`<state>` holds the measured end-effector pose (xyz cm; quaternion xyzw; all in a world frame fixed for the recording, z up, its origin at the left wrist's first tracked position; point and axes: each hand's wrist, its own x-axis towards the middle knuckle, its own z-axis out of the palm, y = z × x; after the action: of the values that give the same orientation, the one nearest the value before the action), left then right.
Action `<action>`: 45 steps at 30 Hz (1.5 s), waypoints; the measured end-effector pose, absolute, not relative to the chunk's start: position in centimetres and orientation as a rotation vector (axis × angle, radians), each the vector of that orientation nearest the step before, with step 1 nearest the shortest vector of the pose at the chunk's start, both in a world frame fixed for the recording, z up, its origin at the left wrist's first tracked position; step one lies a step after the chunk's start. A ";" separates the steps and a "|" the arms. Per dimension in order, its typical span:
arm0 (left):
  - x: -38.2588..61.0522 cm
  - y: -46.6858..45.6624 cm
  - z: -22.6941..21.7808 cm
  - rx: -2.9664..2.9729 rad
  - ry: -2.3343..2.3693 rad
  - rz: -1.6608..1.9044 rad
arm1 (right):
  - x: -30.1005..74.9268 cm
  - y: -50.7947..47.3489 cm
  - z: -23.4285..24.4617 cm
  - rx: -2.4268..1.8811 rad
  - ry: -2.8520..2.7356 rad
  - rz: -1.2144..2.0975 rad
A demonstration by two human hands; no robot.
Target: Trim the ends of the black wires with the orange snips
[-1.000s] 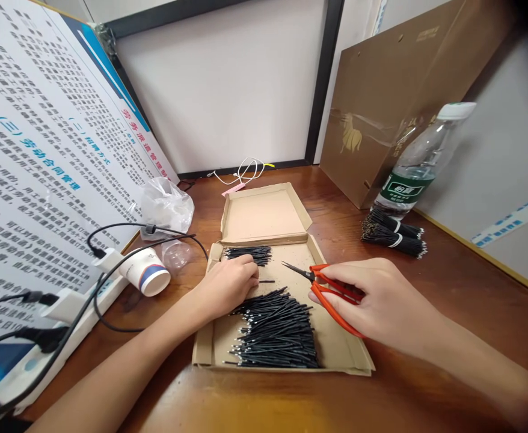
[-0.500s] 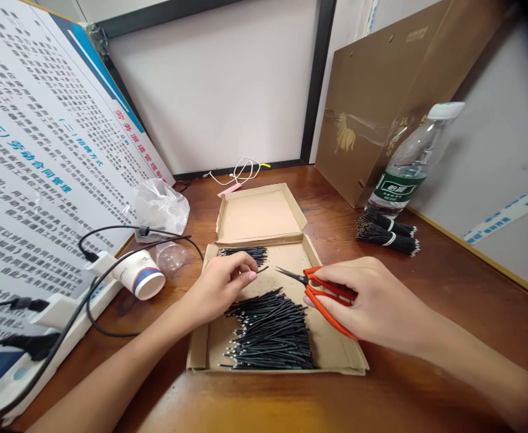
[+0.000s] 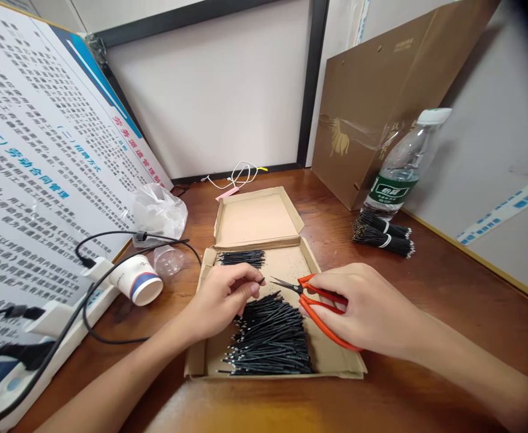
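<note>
Between thumb and fingertips my left hand (image 3: 223, 296) pinches a short black wire (image 3: 261, 281), of which only the end shows. My right hand (image 3: 367, 310) is wrapped round the orange handles of a pair of scissors (image 3: 322, 304). Their dark pointed blades (image 3: 286, 284) aim left at the wire end, a small gap away. Below both hands a large heap of black wires (image 3: 273, 343) with pale tips fills the near part of an opened cardboard box (image 3: 336, 358). A smaller row of black wires (image 3: 241, 258) lies at the box's far left.
Tied wire bundles (image 3: 383, 234) lie by a water bottle (image 3: 392, 174) at right, before a brown board (image 3: 363, 108). At left are a tipped paper cup (image 3: 138, 279), a clear plastic bag (image 3: 160, 210), and a power strip (image 3: 61, 349) with black cables. A white cable (image 3: 241, 173) lies behind the box.
The wire in my left fingers sticks out less and points differently. Both hands sit slightly lower in view, and the scissors are a little further left. The whole view has shifted slightly.
</note>
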<state>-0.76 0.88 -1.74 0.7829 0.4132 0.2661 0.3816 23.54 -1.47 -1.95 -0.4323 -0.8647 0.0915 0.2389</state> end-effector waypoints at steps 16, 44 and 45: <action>-0.5 0.5 -1.8 1.971 0.991 0.652 | 23.4 -1.3 -2.4 -1.204 -2.418 0.226; -0.3 0.2 -1.7 1.944 0.961 0.696 | 23.6 -1.7 -2.3 -1.151 -2.434 0.343; -0.2 0.2 -1.7 1.940 0.957 0.697 | 23.6 -1.7 -2.3 -1.145 -2.432 0.348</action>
<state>-0.25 0.20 -1.68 0.7743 0.3820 0.2783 0.4209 23.65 -1.68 -2.34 -0.4126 -0.8766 0.1253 0.2137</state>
